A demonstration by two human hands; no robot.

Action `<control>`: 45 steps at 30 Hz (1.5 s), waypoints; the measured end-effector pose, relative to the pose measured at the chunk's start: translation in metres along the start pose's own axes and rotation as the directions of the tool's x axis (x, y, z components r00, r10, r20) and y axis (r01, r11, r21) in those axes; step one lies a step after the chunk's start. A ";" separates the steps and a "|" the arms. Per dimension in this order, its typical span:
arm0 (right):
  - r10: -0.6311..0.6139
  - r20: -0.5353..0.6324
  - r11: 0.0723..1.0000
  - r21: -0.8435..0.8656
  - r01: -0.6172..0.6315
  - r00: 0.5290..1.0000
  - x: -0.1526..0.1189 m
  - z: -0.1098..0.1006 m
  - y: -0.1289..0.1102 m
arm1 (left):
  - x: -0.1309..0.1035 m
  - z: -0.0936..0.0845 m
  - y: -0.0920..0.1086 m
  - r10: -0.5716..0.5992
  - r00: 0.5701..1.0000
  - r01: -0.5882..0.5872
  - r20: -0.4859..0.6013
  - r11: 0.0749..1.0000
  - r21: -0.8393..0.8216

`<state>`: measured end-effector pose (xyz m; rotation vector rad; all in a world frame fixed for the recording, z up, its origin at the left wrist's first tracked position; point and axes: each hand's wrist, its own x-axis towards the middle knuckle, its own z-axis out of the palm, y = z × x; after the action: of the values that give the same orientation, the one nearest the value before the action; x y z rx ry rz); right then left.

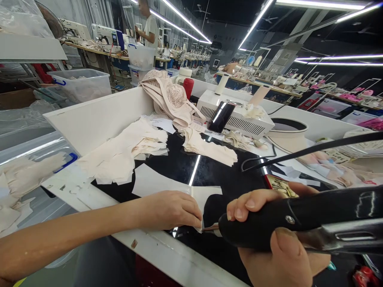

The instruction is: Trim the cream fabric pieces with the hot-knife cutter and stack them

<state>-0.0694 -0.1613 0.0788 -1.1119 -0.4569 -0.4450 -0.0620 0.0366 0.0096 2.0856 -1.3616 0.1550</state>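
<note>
Head view | pale fabric piece | near end under left fingers

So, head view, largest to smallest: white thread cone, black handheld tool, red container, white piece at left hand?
Black handheld tool, enlarged by nearness
White piece
Red container, white thread cone: too alike to rank

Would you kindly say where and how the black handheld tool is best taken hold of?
Probably by the thick, rounded body of the black handheld tool, from the right: its thin tip points left, towards the white sheet, so grip well behind it.
</note>
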 end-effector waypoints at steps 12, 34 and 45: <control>0.004 -0.012 1.000 0.016 -0.004 1.000 -0.002 -0.001 0.000 | 0.001 0.000 -0.001 0.022 1.000 -0.022 0.010 1.000 0.001; 0.008 -0.013 0.998 -0.067 -0.009 1.000 0.000 0.002 -0.005 | 0.001 0.001 0.000 0.001 1.000 -0.002 -0.023 0.999 -0.036; 0.013 0.009 1.000 -0.025 -0.013 1.000 -0.002 0.002 -0.001 | 0.000 0.001 0.000 -0.012 1.000 0.012 -0.006 1.000 -0.006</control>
<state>-0.0720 -0.1595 0.0798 -1.1407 -0.4527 -0.4356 -0.0623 0.0356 0.0087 2.0859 -1.3447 0.1515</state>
